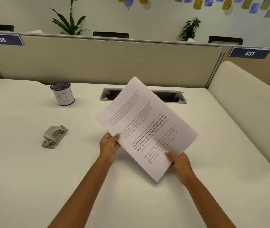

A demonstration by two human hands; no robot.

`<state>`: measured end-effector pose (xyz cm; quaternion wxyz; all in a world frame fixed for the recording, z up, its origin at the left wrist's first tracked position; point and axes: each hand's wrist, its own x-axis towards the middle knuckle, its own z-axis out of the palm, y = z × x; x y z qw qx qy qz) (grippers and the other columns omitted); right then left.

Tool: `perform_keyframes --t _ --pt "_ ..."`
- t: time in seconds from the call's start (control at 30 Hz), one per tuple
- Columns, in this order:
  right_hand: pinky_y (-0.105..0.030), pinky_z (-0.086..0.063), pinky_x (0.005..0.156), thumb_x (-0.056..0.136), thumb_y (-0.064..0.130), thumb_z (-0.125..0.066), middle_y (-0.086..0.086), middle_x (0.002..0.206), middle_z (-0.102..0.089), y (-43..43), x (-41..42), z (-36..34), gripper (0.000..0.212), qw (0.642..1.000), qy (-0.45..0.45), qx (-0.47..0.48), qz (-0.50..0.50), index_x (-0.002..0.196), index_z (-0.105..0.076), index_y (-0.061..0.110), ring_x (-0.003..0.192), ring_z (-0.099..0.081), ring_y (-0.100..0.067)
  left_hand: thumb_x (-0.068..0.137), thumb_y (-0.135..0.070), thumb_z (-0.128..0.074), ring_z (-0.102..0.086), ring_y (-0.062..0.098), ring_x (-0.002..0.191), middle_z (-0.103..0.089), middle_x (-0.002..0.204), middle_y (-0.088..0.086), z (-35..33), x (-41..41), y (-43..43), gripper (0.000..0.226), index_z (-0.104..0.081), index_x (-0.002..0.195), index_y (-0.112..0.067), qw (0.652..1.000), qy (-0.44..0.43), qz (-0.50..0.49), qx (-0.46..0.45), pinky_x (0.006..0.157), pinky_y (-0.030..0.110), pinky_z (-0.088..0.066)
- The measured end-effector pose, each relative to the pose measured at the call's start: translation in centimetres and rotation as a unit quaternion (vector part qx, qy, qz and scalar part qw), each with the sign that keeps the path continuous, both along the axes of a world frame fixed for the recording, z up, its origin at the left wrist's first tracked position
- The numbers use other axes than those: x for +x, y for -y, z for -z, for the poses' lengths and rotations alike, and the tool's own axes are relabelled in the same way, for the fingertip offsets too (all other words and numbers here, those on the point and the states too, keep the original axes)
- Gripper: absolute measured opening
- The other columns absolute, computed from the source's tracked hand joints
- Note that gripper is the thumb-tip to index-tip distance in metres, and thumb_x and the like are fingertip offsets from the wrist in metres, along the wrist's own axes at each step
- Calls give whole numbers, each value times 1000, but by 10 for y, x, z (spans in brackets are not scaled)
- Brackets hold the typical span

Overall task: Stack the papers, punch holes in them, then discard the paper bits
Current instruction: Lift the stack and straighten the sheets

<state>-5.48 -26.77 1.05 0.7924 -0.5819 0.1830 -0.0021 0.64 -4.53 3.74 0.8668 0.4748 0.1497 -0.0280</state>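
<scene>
A stack of printed papers [145,127] is held above a pale office desk [32,178] by two bare hands. The sheets are turned askew, with the far corner pointing toward twelve o'clock and the near corner toward six. The left hand [108,146] is seen at the papers' eight o'clock edge, which is pinched between a thumb laid on top and fingers curled beneath. The right hand [181,165] is seen at the five o'clock edge, where the page is likewise pinched by a thumb on the printed face, the fingers being tucked under. Lines of text, some in bold, are carried on the top sheet; how many sheets lie under it cannot be judged from this angle.

A grey metal hole punch [54,136] is set on the desk at nine o'clock from the papers, well apart from both hands. A black mesh cup [62,93], wrapped in white paper hand-lettered "BIN", is stood upright at ten o'clock, near the back of the desk. A recessed cable slot [172,97] in the desktop is partly covered from view by the papers' far corner. Behind it, a beige partition [98,63] is marked by blue number plates reading 436 [1,39] and 437 [249,53].
</scene>
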Motion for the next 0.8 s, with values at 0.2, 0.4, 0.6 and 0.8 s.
perform_keyframes --t 0.2,0.4,0.6,0.8 --pt "-41 -57 72 86 4 -57 -5 93 -70 34 -7 0 15 994 -28 -97 -36 93 -61 17 81 -67 -23 87 0 -55 -58 12 77 -61 88 0 -6 20 -45 25 -56 109 -11 997 7 -60 58 57 19 -57" --pt "-18 -58 56 85 2 -58 -4 91 -68 47 -3 -14 18 985 20 -168 -21 103 -59 5 78 -66 -18 85 -7 -59 -62 16 79 -66 94 4 -8 28 -60 26 -62 111 -5 947 33 95 305 65 23 -49" --pt "-8 -53 57 86 4 -57 2 88 -64 37 7 -37 13 963 125 -237 35 97 -59 12 76 -64 -6 84 -1 -60 -64 16 79 -64 104 6 -17 31 -56 31 -60 114 -2 949 79 79 296 57 13 -55" --pt "-21 -49 72 90 11 -53 -4 104 -59 25 14 -41 26 951 152 -262 53 116 -52 10 89 -58 -18 85 -4 -58 -60 29 93 -61 109 6 -15 28 -54 30 -59 115 -2 948 79 80 298 72 28 -51"
